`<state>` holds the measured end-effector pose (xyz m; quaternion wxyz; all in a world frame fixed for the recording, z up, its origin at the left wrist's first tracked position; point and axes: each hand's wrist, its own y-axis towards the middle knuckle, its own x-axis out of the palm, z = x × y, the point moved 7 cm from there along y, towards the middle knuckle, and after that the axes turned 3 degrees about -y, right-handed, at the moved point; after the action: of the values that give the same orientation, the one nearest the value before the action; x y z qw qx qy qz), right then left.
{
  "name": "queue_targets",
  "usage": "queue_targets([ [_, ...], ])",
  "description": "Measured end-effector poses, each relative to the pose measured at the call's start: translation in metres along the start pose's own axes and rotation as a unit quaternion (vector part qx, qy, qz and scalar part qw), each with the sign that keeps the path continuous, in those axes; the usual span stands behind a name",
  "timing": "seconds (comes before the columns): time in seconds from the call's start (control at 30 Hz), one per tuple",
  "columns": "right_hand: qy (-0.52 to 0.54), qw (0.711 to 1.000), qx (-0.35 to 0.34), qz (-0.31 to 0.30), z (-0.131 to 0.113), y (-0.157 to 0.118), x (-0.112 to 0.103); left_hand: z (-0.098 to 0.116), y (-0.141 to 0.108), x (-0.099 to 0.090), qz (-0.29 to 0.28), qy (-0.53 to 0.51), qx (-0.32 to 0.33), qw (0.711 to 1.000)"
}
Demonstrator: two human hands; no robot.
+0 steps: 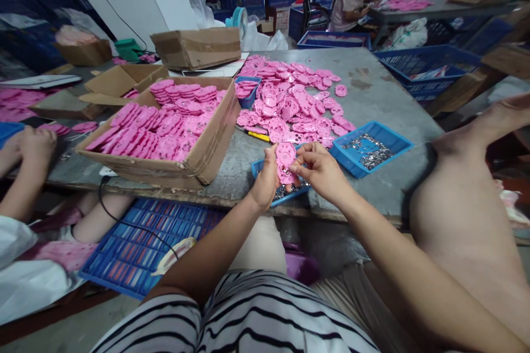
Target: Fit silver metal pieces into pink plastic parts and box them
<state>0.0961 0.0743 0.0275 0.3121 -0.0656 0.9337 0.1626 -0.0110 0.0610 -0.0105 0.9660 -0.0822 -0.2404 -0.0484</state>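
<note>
My left hand (265, 183) is closed on the edge of a flat pink plastic piece (285, 153) with rounded outlines and holes, held up over the table's front edge. At the lower part of the piece, my right hand (321, 170) has its thumb and fingertips pinched together against the surface. Whatever sits between those fingertips is too small to make out. Just below both hands is a blue tray (257, 167) of small metal parts, partly hidden by them. A second blue tray (397, 145) with scattered small metal parts stands to the right of my right hand.
Beyond my hands spreads a heap of pink pieces (285, 96), with a yellow-handled tool (259, 136) beside it. An open cardboard box (215, 149) of stacked pink pieces stands left. A co-worker's hands (37, 149) are at far left; another person's bare limb (451, 193) is close at right.
</note>
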Motion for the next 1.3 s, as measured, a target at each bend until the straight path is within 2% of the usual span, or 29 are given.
queue_targets([
  [0.13,0.014,0.999,-0.001,0.05,0.002,-0.002,0.0,0.006,-0.002,0.008,-0.053,0.01,0.026,0.998],
  [0.23,0.13,0.988,0.078,0.032,0.018,-0.001,0.008,0.007,-0.001,0.011,-0.076,-0.004,0.016,0.997],
  [0.3,0.217,0.966,0.144,0.007,0.031,0.001,0.015,0.007,0.0,0.01,-0.079,-0.011,0.01,0.997],
  [0.37,0.244,0.952,0.184,0.023,0.043,0.005,0.015,0.008,0.001,0.005,-0.066,-0.016,0.01,0.998],
  [0.43,0.185,0.963,0.191,0.051,0.05,0.012,0.011,0.009,0.003,-0.002,-0.043,-0.015,0.014,0.999],
  [0.53,-0.015,0.989,0.149,-0.001,0.045,0.023,0.017,0.013,0.004,-0.016,-0.007,0.015,0.044,0.999],
  [0.6,-0.147,0.981,0.118,-0.048,0.038,0.029,0.023,0.018,0.004,-0.024,0.008,0.036,0.069,0.997],
  [0.67,-0.228,0.966,0.107,-0.051,0.033,0.035,0.016,0.023,0.003,-0.032,0.017,0.047,0.086,0.995],
  [0.73,-0.268,0.956,0.117,-0.008,0.033,0.041,-0.008,0.028,0.001,-0.039,0.028,0.056,0.096,0.993],
  [0.8,-0.297,0.942,0.146,0.062,0.041,0.045,-0.048,0.031,0.0,-0.044,0.041,0.066,0.099,0.992],
  [0.87,-0.342,0.911,0.2,0.118,0.059,0.042,-0.09,0.03,0.0,-0.046,0.042,0.07,0.089,0.993],
  [0.9,-0.37,0.89,0.24,0.115,0.072,0.039,-0.105,0.028,0.0,-0.045,0.038,0.07,0.082,0.993],
  [0.97,-0.414,0.852,0.317,0.041,0.103,0.032,-0.121,0.023,0.0,-0.041,0.023,0.07,0.068,0.995],
  [1.0,-0.423,0.841,0.338,-0.009,0.116,0.029,-0.121,0.021,0.001,-0.039,0.014,0.071,0.062,0.995],
  [1.07,-0.423,0.837,0.342,-0.054,0.134,0.027,-0.115,0.016,0.001,-0.033,-0.001,0.076,0.052,0.996],
  [1.3,-0.413,0.854,0.304,-0.085,0.153,0.035,-0.092,0.013,-0.004,-0.028,-0.003,0.093,0.032,0.995],
])
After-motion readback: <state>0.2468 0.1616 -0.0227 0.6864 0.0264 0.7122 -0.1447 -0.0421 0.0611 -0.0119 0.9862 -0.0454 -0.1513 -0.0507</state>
